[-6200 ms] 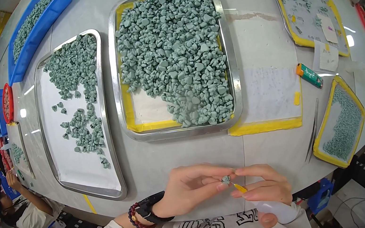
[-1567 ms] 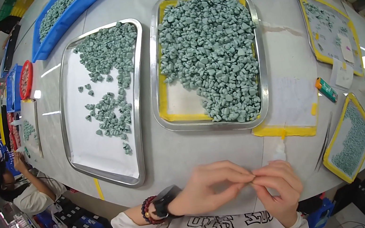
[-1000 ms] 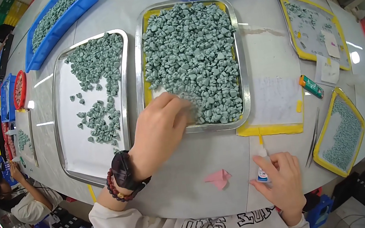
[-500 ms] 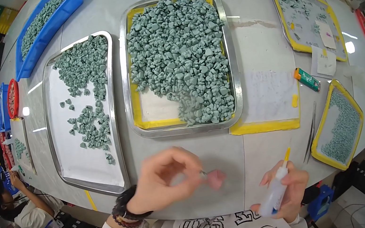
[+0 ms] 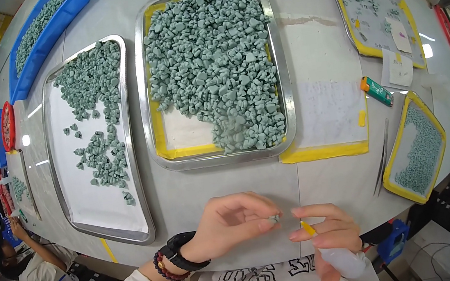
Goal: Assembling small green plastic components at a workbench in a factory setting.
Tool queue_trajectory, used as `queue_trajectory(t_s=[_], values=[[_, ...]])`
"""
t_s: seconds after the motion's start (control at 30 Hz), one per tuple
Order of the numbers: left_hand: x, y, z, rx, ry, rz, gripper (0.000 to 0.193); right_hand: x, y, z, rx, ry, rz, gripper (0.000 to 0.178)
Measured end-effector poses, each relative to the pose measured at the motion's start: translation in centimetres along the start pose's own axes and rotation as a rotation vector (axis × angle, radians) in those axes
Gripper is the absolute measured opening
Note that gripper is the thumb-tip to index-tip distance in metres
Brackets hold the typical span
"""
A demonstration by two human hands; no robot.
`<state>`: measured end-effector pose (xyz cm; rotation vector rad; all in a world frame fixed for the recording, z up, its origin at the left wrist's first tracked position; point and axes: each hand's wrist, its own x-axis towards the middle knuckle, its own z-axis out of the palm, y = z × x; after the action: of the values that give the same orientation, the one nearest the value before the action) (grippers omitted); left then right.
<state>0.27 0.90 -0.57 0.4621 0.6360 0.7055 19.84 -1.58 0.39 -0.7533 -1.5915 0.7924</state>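
My left hand (image 5: 232,224), with a dark band and beads at the wrist, pinches a small grey-green piece (image 5: 274,218) between thumb and forefinger. Facing it, my right hand (image 5: 333,229) is wrapped round a squeeze bottle (image 5: 343,262) with a yellow nozzle (image 5: 307,227). The nozzle points up and left between the fingers, a little apart from the piece. Straight ahead lies a metal tray (image 5: 148,123) heaped with similar grey-green pieces (image 5: 212,60). To its left, a second metal tray (image 5: 84,198) on white paper holds more of them.
At right lie a yellow-edged paper sheet (image 5: 325,107), tweezers (image 5: 382,158), a green-orange box (image 5: 376,92) and a yellow-rimmed tray of finer pieces (image 5: 424,150). Another yellow-rimmed tray (image 5: 366,47) sits beyond. Blue bins (image 5: 39,43) stand far left and at the back. A person (image 5: 37,255) sits at left.
My hands have come together: the left moved right, the right moved left and tipped its bottle toward the piece. A blurred pink patch by my left fingertips no longer shows. The view shifted slightly.
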Motion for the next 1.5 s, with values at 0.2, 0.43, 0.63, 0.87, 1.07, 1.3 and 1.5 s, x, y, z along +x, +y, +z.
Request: queue_trajectory(t_s=[0.2,0.43,0.63,0.87,1.07,1.3,1.5], values=[[-0.1,-0.1,0.4,0.075,0.054,0.046,0.019,-0.6,0.4,0.3,0.094,-0.020,-0.004,0.060],[-0.1,-0.1,0.6,0.193,0.074,0.072,0.028,-0.2,-0.4,0.2,0.036,-0.040,0.185,0.057],[0.0,-0.1,0.4,0.281,0.043,0.118,0.034,0.0,-0.4,-0.3,0.016,-0.090,0.217,0.053],[-0.1,-0.1,0.4,0.253,0.031,0.090,0.034,-0.1,-0.5,-0.1,0.029,-0.073,0.247,0.049],[-0.1,-0.1,0.5,0.219,0.043,0.085,0.033,-0.1,-0.3,-0.4,0.018,-0.133,0.223,0.049],[-0.1,-0.2,0.4,0.200,0.030,0.095,0.030,-0.3,-0.5,0.1,0.060,-0.048,0.229,0.048],[-0.2,0.0,0.6,0.167,0.047,0.073,0.028,-0.3,-0.4,-0.2,0.074,-0.055,0.240,0.048]])
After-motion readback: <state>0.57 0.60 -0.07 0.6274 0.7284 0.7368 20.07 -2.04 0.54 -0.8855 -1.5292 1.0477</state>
